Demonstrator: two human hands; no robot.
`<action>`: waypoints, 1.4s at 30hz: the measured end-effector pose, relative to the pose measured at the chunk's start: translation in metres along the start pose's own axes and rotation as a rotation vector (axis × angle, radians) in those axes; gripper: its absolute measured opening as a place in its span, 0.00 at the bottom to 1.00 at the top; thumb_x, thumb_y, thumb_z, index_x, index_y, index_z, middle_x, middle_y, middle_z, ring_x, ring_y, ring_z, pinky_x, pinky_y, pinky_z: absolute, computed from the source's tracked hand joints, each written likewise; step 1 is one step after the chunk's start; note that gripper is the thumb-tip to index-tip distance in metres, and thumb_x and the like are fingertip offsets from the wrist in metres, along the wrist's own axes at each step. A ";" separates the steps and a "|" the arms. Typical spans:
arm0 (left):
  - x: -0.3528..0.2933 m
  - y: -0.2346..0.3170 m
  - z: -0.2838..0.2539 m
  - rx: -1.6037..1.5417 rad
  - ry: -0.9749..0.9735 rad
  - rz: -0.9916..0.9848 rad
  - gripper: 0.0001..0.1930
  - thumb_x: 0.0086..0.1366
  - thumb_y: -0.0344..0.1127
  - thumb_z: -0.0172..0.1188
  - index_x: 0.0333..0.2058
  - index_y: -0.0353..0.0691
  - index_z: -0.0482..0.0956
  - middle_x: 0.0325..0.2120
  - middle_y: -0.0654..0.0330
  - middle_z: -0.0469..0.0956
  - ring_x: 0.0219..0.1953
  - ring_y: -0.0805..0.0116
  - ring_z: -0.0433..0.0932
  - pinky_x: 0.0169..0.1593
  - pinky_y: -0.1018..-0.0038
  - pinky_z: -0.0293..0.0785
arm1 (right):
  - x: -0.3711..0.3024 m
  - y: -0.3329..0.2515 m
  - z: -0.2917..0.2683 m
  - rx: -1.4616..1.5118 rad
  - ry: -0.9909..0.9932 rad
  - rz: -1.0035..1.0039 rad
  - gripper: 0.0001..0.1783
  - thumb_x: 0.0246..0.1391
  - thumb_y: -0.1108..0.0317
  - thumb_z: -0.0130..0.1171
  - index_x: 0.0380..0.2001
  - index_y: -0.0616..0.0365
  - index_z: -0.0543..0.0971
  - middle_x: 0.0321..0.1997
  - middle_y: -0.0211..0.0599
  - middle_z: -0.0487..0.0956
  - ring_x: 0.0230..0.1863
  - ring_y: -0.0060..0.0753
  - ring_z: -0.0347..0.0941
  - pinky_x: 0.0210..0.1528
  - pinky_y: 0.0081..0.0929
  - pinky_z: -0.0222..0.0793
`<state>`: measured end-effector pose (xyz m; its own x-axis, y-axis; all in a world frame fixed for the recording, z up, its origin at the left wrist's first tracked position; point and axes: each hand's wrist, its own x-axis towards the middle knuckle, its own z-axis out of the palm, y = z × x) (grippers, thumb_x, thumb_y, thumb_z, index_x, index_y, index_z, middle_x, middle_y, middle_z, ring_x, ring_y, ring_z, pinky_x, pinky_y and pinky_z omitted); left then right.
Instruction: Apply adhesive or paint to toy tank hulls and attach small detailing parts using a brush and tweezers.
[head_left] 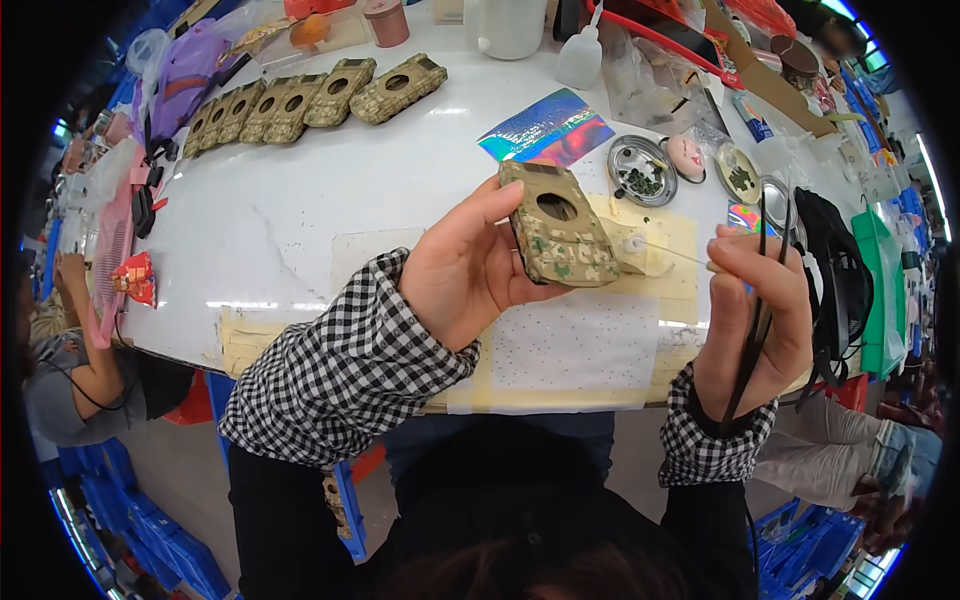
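My left hand (462, 262) grips a camouflage-painted toy tank hull (562, 247) by its left side, thumb on the upper edge. A round hole opens in its top, and green and brown patches mark the near end. In my right hand (770, 300) a thin needle-like stick (676, 254) is pinched between thumb and finger. Black tweezers (743, 385) also rest in that hand, tips upward. The stick's far end points at a small whitish blob (635, 242) on yellowish tape, just right of the hull; whether it touches the blob I cannot tell.
Several similar hulls (398, 92) stand in a row at the back left. A holographic sheet (545, 128), a round tin (618, 158) of small dark green pieces and a white squeeze bottle (580, 60) lie beyond my hands. Speckled white paper (575, 350) covers the near edge. Another person sits at left.
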<state>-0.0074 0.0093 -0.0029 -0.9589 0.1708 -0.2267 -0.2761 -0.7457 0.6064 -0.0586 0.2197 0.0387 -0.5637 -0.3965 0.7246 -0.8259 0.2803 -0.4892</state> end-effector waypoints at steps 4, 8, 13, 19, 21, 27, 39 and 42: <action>-0.002 -0.001 0.003 -0.021 0.006 -0.031 0.27 0.69 0.48 0.39 0.59 0.33 0.58 0.53 0.47 0.69 0.53 0.54 0.73 0.54 0.61 0.74 | 0.007 0.005 0.023 0.270 -0.056 -0.010 0.08 0.49 0.78 0.61 0.35 0.63 0.76 0.29 0.39 0.76 0.30 0.31 0.69 0.36 0.24 0.67; -0.002 -0.002 0.000 -0.040 -0.031 -0.043 0.27 0.69 0.48 0.39 0.58 0.34 0.59 0.53 0.47 0.69 0.53 0.54 0.73 0.55 0.60 0.73 | 0.002 0.006 0.035 0.432 -0.108 0.131 0.05 0.53 0.78 0.58 0.34 0.63 0.75 0.29 0.35 0.76 0.27 0.23 0.66 0.32 0.19 0.62; -0.003 -0.002 0.002 -0.039 -0.044 -0.035 0.27 0.69 0.48 0.39 0.59 0.34 0.59 0.52 0.47 0.70 0.53 0.53 0.73 0.55 0.60 0.72 | 0.002 0.006 0.036 0.471 -0.120 0.170 0.03 0.55 0.78 0.56 0.34 0.63 0.74 0.28 0.33 0.76 0.27 0.19 0.65 0.32 0.17 0.61; -0.002 -0.002 0.001 -0.026 -0.040 -0.031 0.27 0.69 0.47 0.39 0.59 0.34 0.59 0.52 0.47 0.69 0.53 0.52 0.73 0.55 0.60 0.72 | 0.002 0.008 0.037 0.448 -0.119 0.144 0.03 0.55 0.79 0.56 0.33 0.63 0.74 0.28 0.32 0.76 0.26 0.19 0.65 0.31 0.16 0.60; -0.002 -0.002 -0.001 -0.025 -0.048 -0.033 0.27 0.69 0.48 0.39 0.59 0.34 0.59 0.52 0.47 0.70 0.53 0.52 0.73 0.55 0.60 0.72 | 0.002 0.007 0.037 0.443 -0.116 0.146 0.03 0.55 0.79 0.56 0.33 0.63 0.74 0.28 0.32 0.76 0.26 0.19 0.65 0.31 0.17 0.60; -0.002 -0.003 0.000 -0.022 -0.043 -0.027 0.27 0.69 0.48 0.39 0.59 0.34 0.59 0.52 0.47 0.70 0.53 0.51 0.73 0.55 0.59 0.72 | 0.003 0.007 0.035 0.384 -0.125 0.140 0.03 0.54 0.79 0.57 0.32 0.63 0.75 0.29 0.33 0.76 0.27 0.19 0.65 0.30 0.16 0.60; -0.001 -0.001 0.003 -0.047 -0.010 -0.016 0.28 0.69 0.47 0.39 0.60 0.32 0.56 0.52 0.38 0.68 0.54 0.44 0.71 0.56 0.58 0.71 | -0.006 0.022 0.004 0.084 0.010 0.173 0.02 0.58 0.76 0.53 0.33 0.64 0.73 0.33 0.39 0.77 0.35 0.29 0.73 0.44 0.23 0.67; 0.000 -0.002 -0.001 -0.033 -0.012 -0.025 0.28 0.69 0.47 0.39 0.60 0.32 0.55 0.52 0.36 0.68 0.53 0.43 0.71 0.56 0.59 0.71 | -0.008 0.031 0.004 -0.263 -0.025 -0.008 0.03 0.51 0.78 0.59 0.30 0.62 0.75 0.31 0.40 0.76 0.34 0.35 0.73 0.46 0.30 0.69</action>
<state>-0.0063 0.0102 -0.0051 -0.9525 0.1973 -0.2318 -0.2978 -0.7619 0.5752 -0.0794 0.2280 0.0160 -0.5598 -0.4206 0.7139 -0.8015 0.4935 -0.3377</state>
